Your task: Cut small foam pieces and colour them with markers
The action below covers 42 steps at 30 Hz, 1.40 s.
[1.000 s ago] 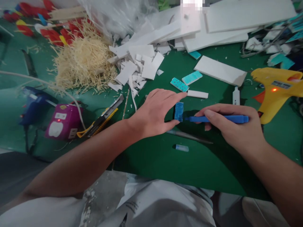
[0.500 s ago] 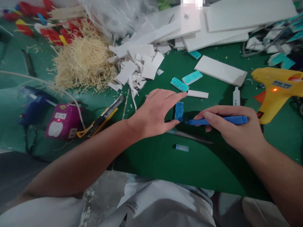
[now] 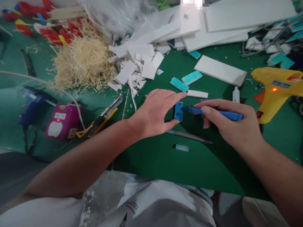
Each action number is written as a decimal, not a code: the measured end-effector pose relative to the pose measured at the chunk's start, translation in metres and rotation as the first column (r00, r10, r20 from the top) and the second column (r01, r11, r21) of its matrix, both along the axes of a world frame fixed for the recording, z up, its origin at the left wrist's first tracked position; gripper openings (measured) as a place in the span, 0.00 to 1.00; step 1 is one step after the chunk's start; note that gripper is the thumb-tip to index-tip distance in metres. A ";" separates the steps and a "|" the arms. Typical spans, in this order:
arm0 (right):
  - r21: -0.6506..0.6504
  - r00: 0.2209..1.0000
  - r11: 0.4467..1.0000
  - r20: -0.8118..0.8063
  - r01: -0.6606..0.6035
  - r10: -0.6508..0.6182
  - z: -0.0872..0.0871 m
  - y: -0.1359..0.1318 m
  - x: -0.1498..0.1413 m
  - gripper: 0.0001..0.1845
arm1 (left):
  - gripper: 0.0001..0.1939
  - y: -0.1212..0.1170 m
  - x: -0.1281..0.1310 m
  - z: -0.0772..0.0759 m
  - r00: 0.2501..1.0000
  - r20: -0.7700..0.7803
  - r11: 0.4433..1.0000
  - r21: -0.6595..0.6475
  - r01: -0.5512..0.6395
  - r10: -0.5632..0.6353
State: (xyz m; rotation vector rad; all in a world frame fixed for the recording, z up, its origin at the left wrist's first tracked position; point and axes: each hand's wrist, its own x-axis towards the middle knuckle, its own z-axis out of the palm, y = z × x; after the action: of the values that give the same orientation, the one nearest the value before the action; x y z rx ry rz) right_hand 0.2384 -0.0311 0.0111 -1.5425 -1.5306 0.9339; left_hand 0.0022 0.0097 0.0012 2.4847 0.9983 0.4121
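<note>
A small block coloured blue (image 3: pixel 179 112), perhaps foam, lies on the green table. My left hand (image 3: pixel 153 112) steadies it between thumb and forefinger, the thumb at its near end and the forefinger by its far end. A blue marker pen (image 3: pixel 227 114) is gripped in my right hand (image 3: pixel 233 121), its tip pointing left at the block's right edge. Two turquoise-topped pieces, one dotted (image 3: pixel 179 84) and one plain (image 3: pixel 192 77), lie just beyond, beside a narrow white strip (image 3: pixel 197 94). Nearer me are a grey pointed blade-like tool (image 3: pixel 191 136) and a translucent cap (image 3: pixel 182 148).
On the right lie a yellow glue gun (image 3: pixel 272 94) with a lit light and a small white tube (image 3: pixel 236 94). White offcuts (image 3: pixel 142 64), straw-like shavings (image 3: pixel 87 60), box cutters (image 3: pixel 101 116) and a magenta power socket (image 3: pixel 62 121) occupy the left. White boards (image 3: pixel 248 15) are stacked behind.
My right hand has moved slightly up and left, bringing the marker's tip from below the block's lower right corner to its right edge. My left hand and the block stay put.
</note>
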 end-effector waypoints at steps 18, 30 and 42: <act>0.028 1.000 1.000 -0.015 -0.006 0.006 -0.005 0.002 0.001 0.10 | 0.32 0.000 -0.001 0.000 1.000 -0.012 1.000 -0.005 -0.006 0.006; 0.097 0.998 0.995 0.057 0.000 -0.005 -0.012 0.005 0.003 0.08 | 0.32 0.002 -0.001 0.001 1.000 0.001 1.000 0.001 0.023 -0.023; -0.026 0.999 0.999 -0.026 0.032 -0.033 0.008 0.004 -0.005 0.05 | 0.34 -0.001 0.001 -0.002 0.997 0.077 0.999 0.049 -0.014 0.010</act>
State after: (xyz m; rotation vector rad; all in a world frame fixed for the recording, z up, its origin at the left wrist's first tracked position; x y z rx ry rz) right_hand 0.2336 -0.0276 0.0186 -1.5626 -1.4762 0.9546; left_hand 0.0028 0.0083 -0.0007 2.4878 0.9841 0.5378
